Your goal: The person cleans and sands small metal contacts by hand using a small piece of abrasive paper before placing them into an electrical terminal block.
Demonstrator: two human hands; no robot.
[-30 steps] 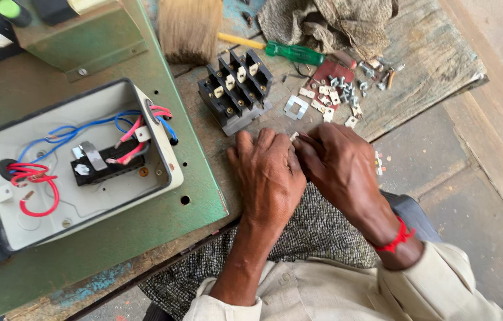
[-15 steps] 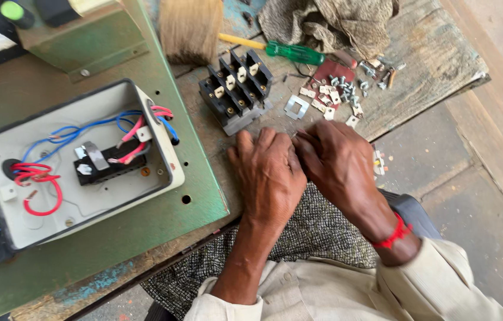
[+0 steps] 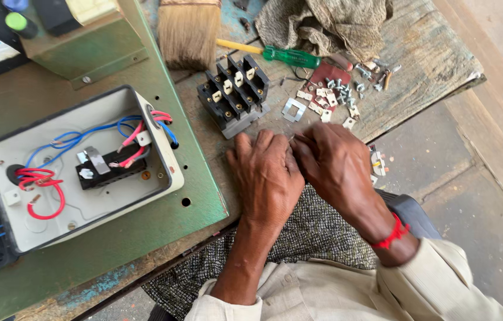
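Down at the near edge of the wooden workbench (image 3: 424, 53), the left hand (image 3: 266, 175) and the right hand (image 3: 335, 163) meet back-up, fingertips pressed together over a tiny metal piece (image 3: 292, 138) that barely shows between them; both hands seem to pinch it, though the fingers hide what it is and how firmly it is held. Just beyond the knuckles sits a black contactor block (image 3: 233, 95) with cream-coloured terminals, tilted on the bench. To its right lies a square metal plate (image 3: 293, 110), and farther right a scatter of small screws and contact pieces (image 3: 335, 95) around a reddish scrap. A green-handled screwdriver (image 3: 290, 57) lies beyond the block, its yellow shaft pointing left towards a broad paintbrush (image 3: 189, 32), whose bristles hang over the bench. A crumpled grey rag (image 3: 329, 24) rests at the far side. To the left, on a green metal panel (image 3: 144, 232), an open white switch box (image 3: 79, 166) shows red, blue and pink wires around a black component. The right wrist wears a red thread (image 3: 391, 238), and both sleeves are pale. A checked cloth (image 3: 317, 238) covers the lap beneath the forearms.
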